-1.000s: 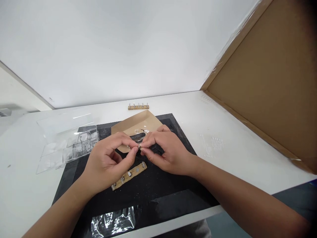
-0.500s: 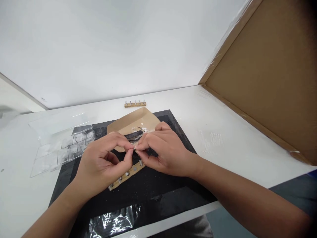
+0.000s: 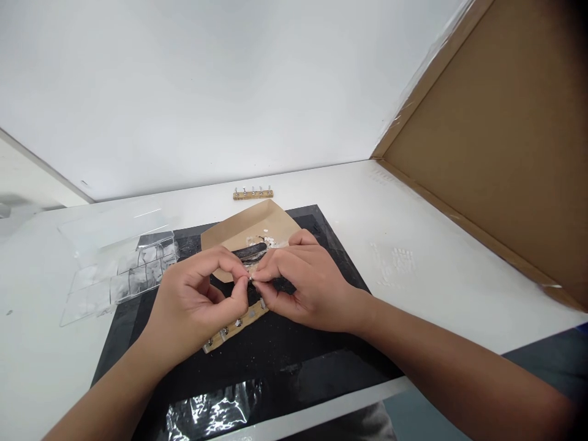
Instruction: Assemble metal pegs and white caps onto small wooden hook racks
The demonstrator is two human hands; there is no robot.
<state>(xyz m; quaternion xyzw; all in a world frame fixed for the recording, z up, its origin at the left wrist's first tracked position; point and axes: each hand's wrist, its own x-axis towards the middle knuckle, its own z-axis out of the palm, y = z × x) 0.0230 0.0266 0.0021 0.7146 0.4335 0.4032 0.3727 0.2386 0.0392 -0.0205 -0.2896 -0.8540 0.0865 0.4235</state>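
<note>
My left hand and my right hand meet fingertip to fingertip over the black mat. Between their pinched thumbs and forefingers is a tiny shiny piece, too small to name. Below the fingers lies a narrow wooden strip with small metal clips along it, partly covered by my left hand. Just behind the fingertips, an open brown paper tray holds small white bits and a dark, flat tool; my right hand hides part of the tray.
A second wooden strip with clips lies near the wall. To the left stands a clear compartment box with small bags inside. Small white pieces lie on the white table at right, near a large cardboard panel.
The view has shifted very slightly. Both hands keep the same pinch at the same spot, and the tiny piece shows a little more between the fingertips.
</note>
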